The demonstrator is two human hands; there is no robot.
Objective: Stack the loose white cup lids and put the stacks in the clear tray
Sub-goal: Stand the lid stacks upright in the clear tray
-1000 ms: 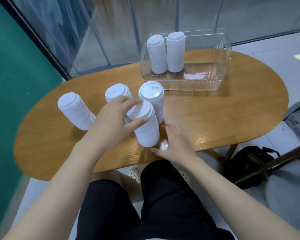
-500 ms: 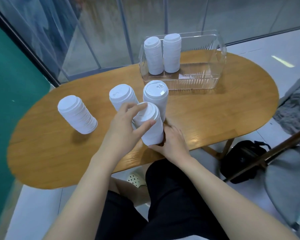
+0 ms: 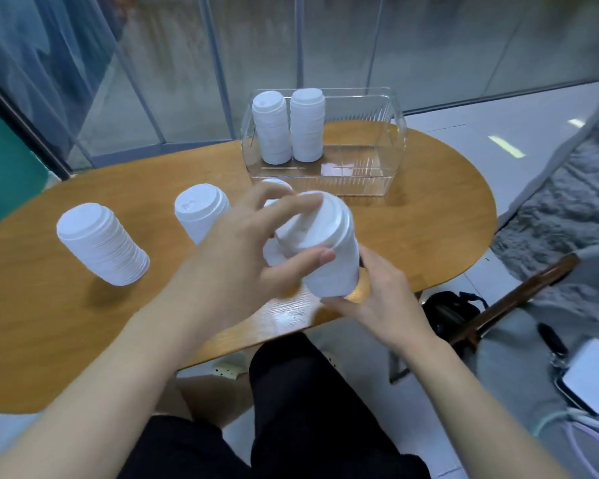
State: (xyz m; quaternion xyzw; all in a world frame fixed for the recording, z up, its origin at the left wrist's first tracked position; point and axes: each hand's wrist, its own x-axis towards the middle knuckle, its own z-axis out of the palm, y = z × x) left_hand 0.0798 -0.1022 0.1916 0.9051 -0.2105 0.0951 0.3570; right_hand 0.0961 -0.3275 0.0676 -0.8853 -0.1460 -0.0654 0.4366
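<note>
I hold a tall stack of white cup lids (image 3: 329,257) above the near table edge, tilted toward me. My left hand (image 3: 246,250) grips its top, thumb and fingers curled round the rim. My right hand (image 3: 377,295) cups its base from below and the right. Two more stacks (image 3: 101,243) (image 3: 201,216) stand on the wooden table (image 3: 412,233) to the left, and a third (image 3: 277,184) is mostly hidden behind my left hand. The clear tray (image 3: 360,184) at the table's far side holds two upright stacks (image 3: 270,133) (image 3: 306,124) in its left half.
The tray's right half holds no stacks. A glass wall runs behind the table. On the floor to the right are a black bag (image 3: 453,309), a dark wooden chair leg (image 3: 519,299), and a white device with cables (image 3: 592,378). My legs sit under the near table edge.
The held stack has come up off the table and tilted toward me, with both hands still on it. My view has shifted closer and to the right.
</note>
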